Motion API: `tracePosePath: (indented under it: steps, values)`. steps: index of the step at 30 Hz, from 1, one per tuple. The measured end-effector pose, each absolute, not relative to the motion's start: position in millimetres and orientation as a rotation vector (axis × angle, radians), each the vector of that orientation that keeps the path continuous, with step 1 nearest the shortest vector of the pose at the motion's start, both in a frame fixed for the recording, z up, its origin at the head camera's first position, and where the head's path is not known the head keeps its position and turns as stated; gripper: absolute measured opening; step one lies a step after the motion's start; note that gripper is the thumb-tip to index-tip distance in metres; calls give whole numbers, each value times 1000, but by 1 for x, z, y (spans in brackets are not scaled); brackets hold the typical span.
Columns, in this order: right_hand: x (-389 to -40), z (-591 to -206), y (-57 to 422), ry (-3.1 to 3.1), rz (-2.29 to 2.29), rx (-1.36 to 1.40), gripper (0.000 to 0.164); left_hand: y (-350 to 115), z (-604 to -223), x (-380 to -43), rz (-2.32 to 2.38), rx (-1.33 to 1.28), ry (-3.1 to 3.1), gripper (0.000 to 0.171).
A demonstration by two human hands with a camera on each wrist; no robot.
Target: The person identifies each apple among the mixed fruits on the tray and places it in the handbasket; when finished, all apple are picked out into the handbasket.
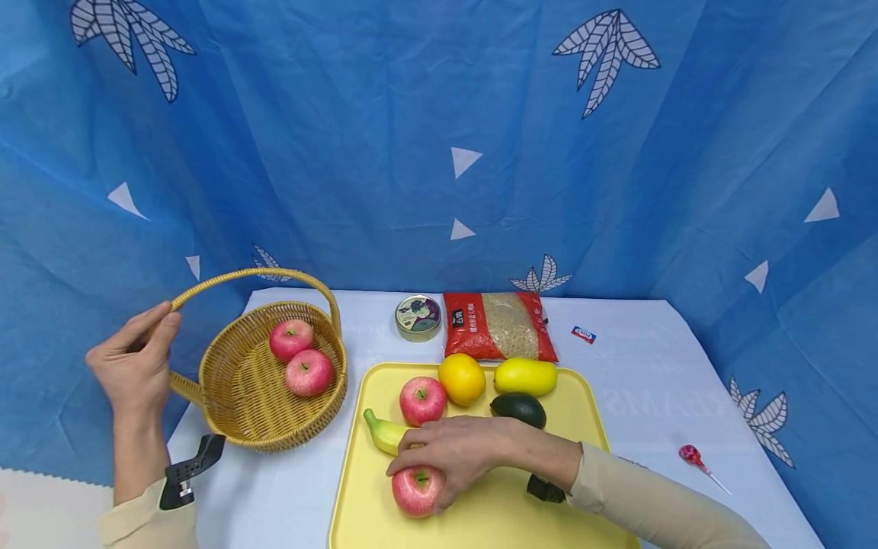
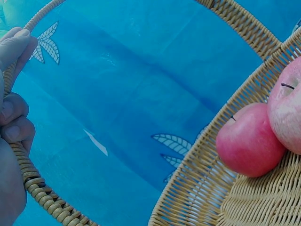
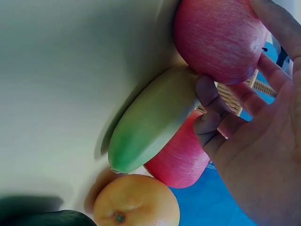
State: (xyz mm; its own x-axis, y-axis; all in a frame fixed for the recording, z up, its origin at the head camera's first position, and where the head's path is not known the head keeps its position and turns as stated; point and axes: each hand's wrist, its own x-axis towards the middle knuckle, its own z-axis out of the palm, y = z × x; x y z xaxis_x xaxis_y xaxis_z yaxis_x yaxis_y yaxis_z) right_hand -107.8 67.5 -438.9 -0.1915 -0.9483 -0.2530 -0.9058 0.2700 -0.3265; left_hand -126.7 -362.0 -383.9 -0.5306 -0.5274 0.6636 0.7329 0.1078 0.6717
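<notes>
At the left, my left hand [image 1: 137, 358] grips the arched handle [image 1: 250, 272] of a round wicker basket [image 1: 257, 412], which tilts toward me. Two red apples [image 1: 309, 373] lie together inside it. Over a yellow tray [image 1: 507, 526], my right hand [image 1: 469, 450] holds another red apple [image 1: 415, 494] between thumb and fingers. Beyond that hand lies a banana [image 1: 386, 433], partly covered by the fingers. In the right wrist view, the curled fingertips are close beside the banana [image 3: 150, 120], with the held apple [image 3: 218, 37] above it.
Farther back on the tray are an apple [image 1: 422, 401], an orange [image 1: 462, 379], a yellow oblong fruit [image 1: 525, 377] and a dark green avocado-like fruit [image 1: 519, 409]. Behind stand a round tin [image 1: 418, 317] and a red bag [image 1: 499, 326]. A lollipop [image 1: 694, 456] and small packet [image 1: 584, 335] lie right.
</notes>
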Motion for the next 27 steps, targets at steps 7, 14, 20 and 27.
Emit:
tracePosePath:
  steps: [7,14,20,27]
  values:
    - [-106,-438,68,2147,-138,-1676,75,-364,-385,-127,-1635,-218,-1394,22]
    - [-105,-439,67,2171,-123,-1687,74,-364,-385,-127,-1638,-228,-1391,22]
    - [-105,-439,66,2178,-102,-1686,76,-364,-385,-127,-1642,-232,-1385,22]
    - [-105,-439,66,2176,-92,-1694,75,-365,-386,-127,-1652,-228,-1383,22]
